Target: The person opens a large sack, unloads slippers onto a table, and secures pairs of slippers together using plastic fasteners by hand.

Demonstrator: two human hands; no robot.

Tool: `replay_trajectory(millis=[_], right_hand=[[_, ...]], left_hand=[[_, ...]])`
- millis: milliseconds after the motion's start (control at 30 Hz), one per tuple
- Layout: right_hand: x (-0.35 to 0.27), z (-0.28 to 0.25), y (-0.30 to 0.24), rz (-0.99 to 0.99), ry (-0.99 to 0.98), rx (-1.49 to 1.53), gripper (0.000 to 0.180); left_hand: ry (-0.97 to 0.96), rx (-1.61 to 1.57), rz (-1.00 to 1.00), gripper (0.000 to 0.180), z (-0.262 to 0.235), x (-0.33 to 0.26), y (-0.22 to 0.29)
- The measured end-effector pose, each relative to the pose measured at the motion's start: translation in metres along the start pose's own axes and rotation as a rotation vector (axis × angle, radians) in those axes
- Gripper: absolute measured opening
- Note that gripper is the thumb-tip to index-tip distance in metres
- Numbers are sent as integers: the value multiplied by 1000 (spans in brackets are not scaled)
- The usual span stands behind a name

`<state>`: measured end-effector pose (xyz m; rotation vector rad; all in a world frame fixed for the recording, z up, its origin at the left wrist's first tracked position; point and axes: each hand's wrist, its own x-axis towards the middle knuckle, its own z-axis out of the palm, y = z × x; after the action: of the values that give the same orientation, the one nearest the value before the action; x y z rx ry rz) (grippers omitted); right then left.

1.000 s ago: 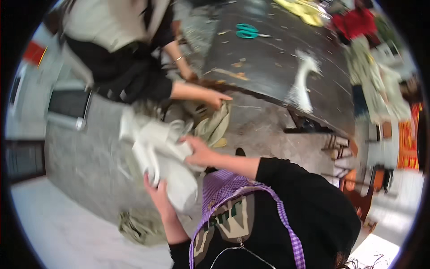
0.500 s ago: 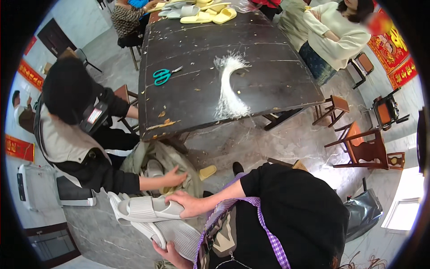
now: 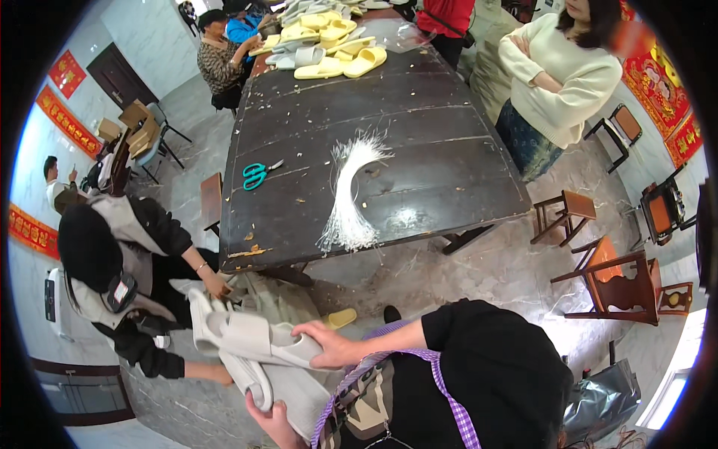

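Observation:
In front of me, several light-grey slide slippers (image 3: pixel 247 337) are bunched together between my hands. My right hand (image 3: pixel 327 346) grips the heel end of the upper slipper, thumb on top and fingers around its edge. Lower down, my left hand (image 3: pixel 273 420) holds the bundle's near side, with its fingers at a slipper's end. A ribbed grey slipper sole (image 3: pixel 299 393) shows beneath, partly covered. On the left a co-worker in a black cap (image 3: pixel 90 243) bends close by, with one hand (image 3: pixel 217 286) near the bundle's far end and the other (image 3: pixel 218 374) beside it.
An open fabric sack (image 3: pixel 280 299) stands by the table, and a yellow slipper (image 3: pixel 342 319) lies near it. On the dark table (image 3: pixel 426 150) are teal-handled scissors (image 3: pixel 256 176), white strands (image 3: pixel 345 198) and piled slippers (image 3: pixel 329 37). Stools and a chair (image 3: pixel 617 280) stand right.
My view has lifted, showing more of the table's far end. The co-worker has bent lower and shifted both hands around the slippers. The grey slippers stay in my hands.

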<state>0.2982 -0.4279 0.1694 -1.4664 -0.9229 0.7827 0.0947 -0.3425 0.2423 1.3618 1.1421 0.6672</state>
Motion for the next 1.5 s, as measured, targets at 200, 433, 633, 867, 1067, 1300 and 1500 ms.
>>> replay_trajectory(millis=[200, 433, 633, 867, 1067, 1300, 1500], right_hand=[[-23, -68, -8, -165, 462, -63, 68], [-18, -208, -35, -95, 735, -83, 73], [2, -363, -19, -183, 961, -43, 69], [-8, -506, 38, -134, 1078, -180, 66], [-64, -560, 57, -10, 1002, -535, 64], [-99, -540, 63, 152, 770, -1110, 61], [-83, -512, 39, 253, 918, -1073, 65]], left_hand=[[-339, -77, 233, 66, 83, 40, 30], [-715, -145, 326, 62, 235, 85, 91], [-832, -142, 464, 59, 415, 100, 139], [-852, -111, 476, 66, 588, 151, 147], [-830, -135, 387, 66, 662, 189, 131], [-745, 219, 670, 72, 696, 268, 123], [-690, 441, 655, 72, 680, 275, 148]])
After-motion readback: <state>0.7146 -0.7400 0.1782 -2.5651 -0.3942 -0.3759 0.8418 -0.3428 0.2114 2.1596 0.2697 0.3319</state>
